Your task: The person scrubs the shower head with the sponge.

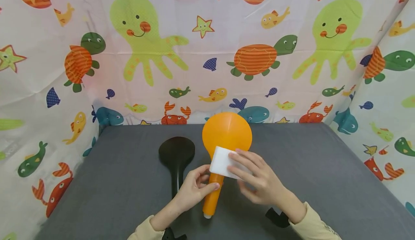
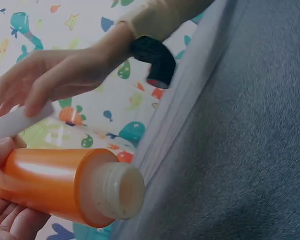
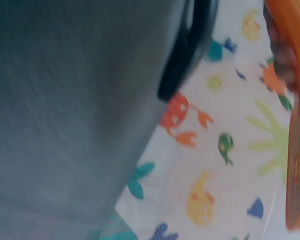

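My left hand (image 1: pixel 193 190) grips the handle of an orange shower head (image 1: pixel 227 131), its round head tilted up and away. In the left wrist view, a whitish threaded end (image 2: pixel 112 192) sticks out of the handle's bottom. A white block-shaped sponge (image 1: pixel 223 162) is held in my right hand (image 1: pixel 264 179), fingers spread over its face. In the head view the sponge overlaps the upper handle, just below the round head. The right wrist view catches only part of the orange shower head along its right edge; the sponge is out of sight there.
A black shower head (image 1: pixel 176 153) lies on the grey table (image 1: pixel 129 175), left of the orange one, its lower handle hidden behind my left hand. A curtain (image 1: pixel 201 60) printed with sea animals surrounds the table at the back and sides. Black straps (image 1: pixel 277 217) sit at both wrists.
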Tool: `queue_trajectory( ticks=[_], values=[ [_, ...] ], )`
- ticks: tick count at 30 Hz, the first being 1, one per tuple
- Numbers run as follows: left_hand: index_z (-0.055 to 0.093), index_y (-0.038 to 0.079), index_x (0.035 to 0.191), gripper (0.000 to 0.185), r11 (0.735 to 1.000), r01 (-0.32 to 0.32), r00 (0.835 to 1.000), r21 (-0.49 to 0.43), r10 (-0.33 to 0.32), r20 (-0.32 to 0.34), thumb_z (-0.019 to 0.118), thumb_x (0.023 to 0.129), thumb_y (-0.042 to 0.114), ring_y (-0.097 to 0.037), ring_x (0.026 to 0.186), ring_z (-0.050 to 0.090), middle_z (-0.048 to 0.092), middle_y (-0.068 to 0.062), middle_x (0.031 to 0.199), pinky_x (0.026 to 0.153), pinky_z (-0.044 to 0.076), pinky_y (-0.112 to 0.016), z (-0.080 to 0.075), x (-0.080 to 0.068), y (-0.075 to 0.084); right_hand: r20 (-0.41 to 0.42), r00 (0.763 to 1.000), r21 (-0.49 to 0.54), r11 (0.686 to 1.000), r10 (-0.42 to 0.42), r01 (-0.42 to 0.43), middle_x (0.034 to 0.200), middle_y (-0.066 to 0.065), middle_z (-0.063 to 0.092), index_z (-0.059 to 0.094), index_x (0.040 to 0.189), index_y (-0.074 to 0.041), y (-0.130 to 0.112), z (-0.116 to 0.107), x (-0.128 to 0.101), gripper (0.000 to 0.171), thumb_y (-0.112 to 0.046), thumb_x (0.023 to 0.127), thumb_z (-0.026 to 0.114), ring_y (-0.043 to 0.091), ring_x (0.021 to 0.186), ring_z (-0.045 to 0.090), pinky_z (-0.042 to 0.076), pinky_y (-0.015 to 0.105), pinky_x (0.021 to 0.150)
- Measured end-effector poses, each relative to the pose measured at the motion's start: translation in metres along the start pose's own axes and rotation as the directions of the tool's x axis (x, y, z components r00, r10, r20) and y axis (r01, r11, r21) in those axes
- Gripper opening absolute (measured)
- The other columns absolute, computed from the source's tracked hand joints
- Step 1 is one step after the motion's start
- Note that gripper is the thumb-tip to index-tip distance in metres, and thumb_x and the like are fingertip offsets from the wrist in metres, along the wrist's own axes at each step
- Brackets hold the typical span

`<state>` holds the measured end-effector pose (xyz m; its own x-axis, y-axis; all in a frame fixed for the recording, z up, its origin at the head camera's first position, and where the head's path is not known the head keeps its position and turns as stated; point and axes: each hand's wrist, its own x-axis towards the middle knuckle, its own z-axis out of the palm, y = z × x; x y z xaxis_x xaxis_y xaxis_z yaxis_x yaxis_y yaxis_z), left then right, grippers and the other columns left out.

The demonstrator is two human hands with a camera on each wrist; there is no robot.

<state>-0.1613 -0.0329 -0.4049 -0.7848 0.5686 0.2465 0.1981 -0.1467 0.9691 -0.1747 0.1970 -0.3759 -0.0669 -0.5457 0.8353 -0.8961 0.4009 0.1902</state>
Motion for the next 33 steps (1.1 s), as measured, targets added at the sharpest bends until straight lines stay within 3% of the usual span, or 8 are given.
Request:
queue_trajectory(
  ticks=[3,7,9,15,19,23,28,33],
  values=[
    [0.046,-0.008,0.123,0.041,1.000,0.011,1.000,-0.015,-0.011,0.015,0.061,0.089,0.007,-0.034,0.095,0.062,0.055,-0.026,0.113,0.082,0.051,-0.033,0.002,-0.001,0.001,-0.061,0.986,-0.038,0.987,0.155,-0.157,0.124,0.025,0.052,0.061,0.114,0.001,0.011,-0.009,0.003,0.036,-0.021,0.090,0.048,0.042,0.114,0.046,0.033,0.043,0.101],
    [0.047,-0.006,0.124,0.041,1.000,0.012,0.999,-0.003,-0.012,0.034,0.062,0.089,0.010,-0.022,0.093,0.065,0.056,-0.024,0.113,0.082,0.052,-0.033,0.003,-0.002,0.003,-0.144,0.874,-0.065,0.877,0.464,-0.476,0.135,0.017,0.046,0.057,0.123,-0.002,0.022,-0.018,0.007,0.044,-0.034,0.094,0.045,0.035,0.120,0.042,0.038,0.037,0.098],
    [0.047,-0.005,0.123,0.040,1.000,0.007,0.999,-0.009,-0.006,0.036,0.062,0.089,0.010,-0.020,0.092,0.065,0.056,-0.024,0.112,0.082,0.052,-0.033,0.004,-0.002,0.003,-0.153,0.852,-0.081,0.853,0.500,-0.515,0.137,0.017,0.044,0.056,0.125,-0.002,0.020,-0.019,0.007,0.045,-0.035,0.095,0.044,0.034,0.121,0.041,0.039,0.036,0.098],
    [0.046,-0.011,0.123,0.040,0.995,-0.050,0.999,-0.090,0.052,0.016,0.060,0.090,0.007,-0.023,0.093,0.064,0.054,-0.029,0.112,0.082,0.051,-0.035,0.002,0.000,0.000,-0.075,0.988,-0.129,0.981,0.136,-0.145,0.124,0.028,0.051,0.060,0.115,0.002,-0.005,-0.001,0.001,0.035,-0.020,0.090,0.049,0.045,0.112,0.046,0.032,0.043,0.102],
    [0.043,-0.015,0.124,0.039,0.974,-0.066,0.996,-0.215,0.079,0.052,0.055,0.092,0.004,-0.022,0.094,0.064,0.059,-0.022,0.111,0.085,0.051,-0.036,0.000,0.001,0.000,-0.010,0.999,-0.071,0.997,-0.041,0.040,0.120,0.028,0.053,0.060,0.114,-0.001,-0.012,0.007,-0.002,0.031,-0.017,0.089,0.051,0.044,0.109,0.047,0.032,0.040,0.104],
    [0.041,-0.016,0.125,0.038,0.941,-0.002,0.993,-0.339,0.042,0.112,0.049,0.095,0.007,-0.021,0.093,0.064,0.063,-0.009,0.106,0.084,0.051,-0.035,-0.002,-0.001,0.002,-0.121,0.992,-0.122,0.992,0.018,-0.033,0.118,0.030,0.050,0.059,0.110,0.001,-0.002,0.007,0.002,0.027,-0.014,0.089,0.052,0.046,0.107,0.046,0.036,0.038,0.102],
    [0.038,-0.017,0.125,0.040,0.912,0.050,0.985,-0.408,0.022,0.169,0.045,0.096,0.009,-0.020,0.092,0.064,0.063,-0.007,0.103,0.084,0.051,-0.034,-0.003,-0.002,0.003,-0.252,0.933,-0.101,0.952,0.258,-0.290,0.126,0.033,0.040,0.052,0.116,0.007,0.005,0.007,0.010,0.035,-0.020,0.092,0.050,0.044,0.113,0.042,0.037,0.026,0.100],
    [0.039,-0.014,0.127,0.037,0.894,0.041,0.982,-0.446,0.046,0.182,0.042,0.097,0.008,-0.019,0.093,0.063,0.061,-0.007,0.107,0.086,0.050,-0.033,-0.004,-0.002,0.003,-0.182,0.980,-0.153,0.983,0.077,-0.106,0.120,0.032,0.047,0.055,0.114,0.003,-0.008,0.018,0.012,0.031,-0.017,0.091,0.049,0.046,0.107,0.046,0.039,0.038,0.099]
  ],
)
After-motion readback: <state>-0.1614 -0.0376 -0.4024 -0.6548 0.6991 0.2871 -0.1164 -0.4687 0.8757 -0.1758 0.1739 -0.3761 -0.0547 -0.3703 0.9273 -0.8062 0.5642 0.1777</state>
